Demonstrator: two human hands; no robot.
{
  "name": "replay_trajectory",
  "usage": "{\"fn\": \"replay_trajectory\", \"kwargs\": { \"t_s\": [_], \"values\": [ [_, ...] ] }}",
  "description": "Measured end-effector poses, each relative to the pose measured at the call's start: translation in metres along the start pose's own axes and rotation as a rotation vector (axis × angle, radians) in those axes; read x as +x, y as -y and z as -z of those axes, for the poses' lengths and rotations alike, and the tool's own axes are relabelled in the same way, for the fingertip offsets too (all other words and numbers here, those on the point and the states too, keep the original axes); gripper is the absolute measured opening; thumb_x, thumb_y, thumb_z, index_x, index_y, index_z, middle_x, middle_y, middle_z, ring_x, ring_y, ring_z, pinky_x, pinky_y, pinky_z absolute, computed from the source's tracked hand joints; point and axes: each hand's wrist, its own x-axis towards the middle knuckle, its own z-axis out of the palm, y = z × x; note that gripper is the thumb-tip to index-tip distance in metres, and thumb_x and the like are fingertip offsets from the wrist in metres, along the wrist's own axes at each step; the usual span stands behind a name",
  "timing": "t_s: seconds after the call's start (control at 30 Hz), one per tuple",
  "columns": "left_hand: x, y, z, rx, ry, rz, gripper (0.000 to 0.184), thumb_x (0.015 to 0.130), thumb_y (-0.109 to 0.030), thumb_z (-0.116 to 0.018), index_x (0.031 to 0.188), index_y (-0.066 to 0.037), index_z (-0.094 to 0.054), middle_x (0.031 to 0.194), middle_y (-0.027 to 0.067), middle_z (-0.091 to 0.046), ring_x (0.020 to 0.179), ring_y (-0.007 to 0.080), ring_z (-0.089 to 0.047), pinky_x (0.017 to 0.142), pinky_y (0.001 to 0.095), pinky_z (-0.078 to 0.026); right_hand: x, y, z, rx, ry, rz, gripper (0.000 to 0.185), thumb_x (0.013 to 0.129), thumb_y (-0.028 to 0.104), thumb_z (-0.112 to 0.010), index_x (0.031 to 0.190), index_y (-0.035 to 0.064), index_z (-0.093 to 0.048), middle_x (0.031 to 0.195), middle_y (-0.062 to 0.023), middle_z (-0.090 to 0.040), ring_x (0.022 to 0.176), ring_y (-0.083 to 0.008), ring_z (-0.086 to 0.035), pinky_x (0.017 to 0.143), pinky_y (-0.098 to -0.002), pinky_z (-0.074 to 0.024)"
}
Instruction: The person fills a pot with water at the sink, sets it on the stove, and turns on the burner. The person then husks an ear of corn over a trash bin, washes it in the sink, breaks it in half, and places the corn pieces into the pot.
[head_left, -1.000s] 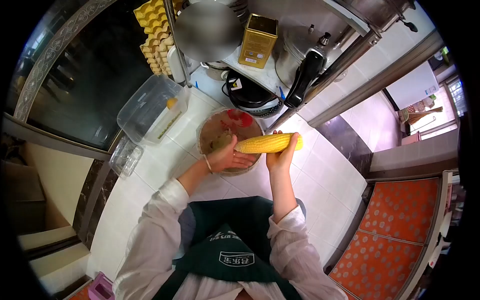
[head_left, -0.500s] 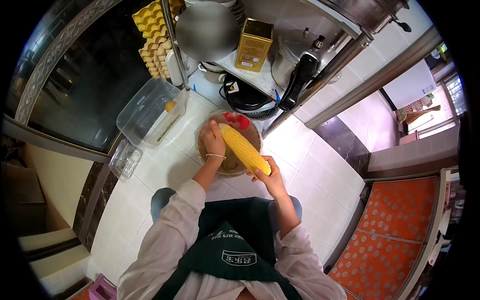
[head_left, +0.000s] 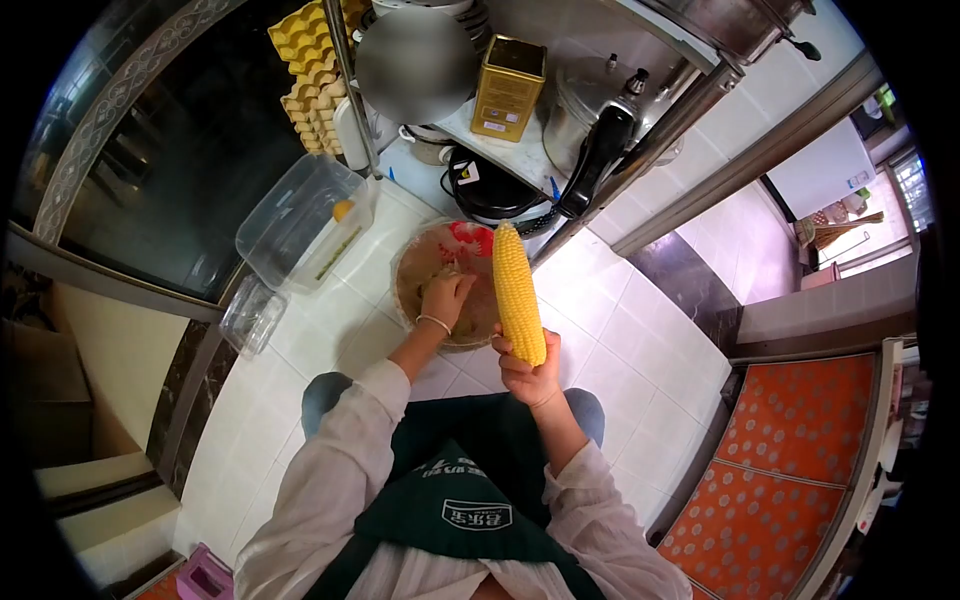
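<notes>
A yellow ear of corn (head_left: pixel 518 298) stands nearly upright in my right hand (head_left: pixel 532 372), whose fingers wrap round its lower end. Its pale tip points toward the shelf. My left hand (head_left: pixel 447 297) is over the round basin (head_left: pixel 405 275), to the left of the corn and apart from it. The fingers of that hand are bent and pressed together; what they hold, if anything, is too small to make out. Some pale scraps lie inside the basin, which has a red pattern on its inner wall.
A clear plastic tub (head_left: pixel 290 215) with a small orange item stands at the left, beside a clear tray (head_left: pixel 253 318). Behind are a shelf with a gold tin (head_left: pixel 508 90), a pressure cooker (head_left: pixel 570 125), a black appliance (head_left: pixel 490 187) and egg cartons (head_left: pixel 305 50).
The corn has swung from level to slanted to nearly upright in my right hand. My left hand has let go of its tip and moved down over the basin.
</notes>
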Motion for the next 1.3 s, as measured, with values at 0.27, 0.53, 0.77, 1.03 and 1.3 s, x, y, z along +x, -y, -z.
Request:
{"fn": "replay_trajectory", "kwargs": {
  "t_s": [0.27,0.53,0.77,1.03,1.3],
  "values": [
    [0.015,0.021,0.000,0.539,0.344,0.015,0.028,0.082,-0.020,-0.052,0.109,-0.016,-0.056,0.096,0.0140,-0.062,0.088,0.0303,-0.060,0.078,0.0390,-0.048,-0.009,0.000,-0.007,-0.007,-0.037,-0.001,0.058,0.080,0.038,-0.045,0.116,-0.0066,-0.038,0.085,-0.0104,-0.045,0.050,-0.0120,-0.045,0.036,-0.0193,-0.0401],
    [0.039,0.001,0.028,0.505,0.263,-0.031,0.039,0.084,-0.030,-0.049,0.120,-0.017,-0.049,0.114,0.0158,-0.052,0.105,0.0321,-0.050,0.090,0.0405,-0.038,-0.011,-0.004,-0.058,-0.532,-0.410,0.154,0.048,0.083,0.039,-0.041,0.115,0.0021,-0.042,0.086,-0.0115,-0.052,0.051,-0.0117,-0.045,0.038,-0.0170,-0.0378],
    [0.030,-0.144,0.112,-1.870,0.175,0.962,0.072,0.085,-0.061,-0.029,0.133,-0.008,-0.033,0.134,0.0102,-0.039,0.125,0.0260,-0.033,0.104,0.0422,-0.021,-0.036,-0.027,-0.177,-0.499,-0.321,0.010,0.043,0.086,0.038,-0.038,0.113,0.0054,-0.042,0.085,-0.0103,-0.054,0.054,-0.0127,-0.047,0.041,-0.0182,-0.0377],
    [0.014,-0.402,0.176,-1.967,0.615,0.644,0.074,0.086,-0.062,-0.025,0.136,-0.007,-0.028,0.137,0.0114,-0.035,0.125,0.0267,-0.033,0.105,0.0410,-0.023,-0.133,-0.056,-0.354,-0.281,-0.159,0.113,0.054,0.078,0.041,-0.044,0.112,-0.0016,-0.045,0.084,-0.0115,-0.052,0.044,-0.0126,-0.043,0.035,-0.0189,-0.0353],
    [-0.049,-0.644,0.174,-1.580,1.146,0.447,0.071,0.087,-0.060,-0.027,0.131,-0.005,-0.031,0.120,0.0192,-0.049,0.115,0.0285,-0.046,0.099,0.0392,-0.034,-0.288,-0.118,-0.488,-0.416,-0.098,0.395,0.063,0.074,0.043,-0.045,0.115,-0.0047,-0.043,0.085,-0.0115,-0.052,0.038,-0.0136,-0.041,0.033,-0.0210,-0.0314]
  ]
}}
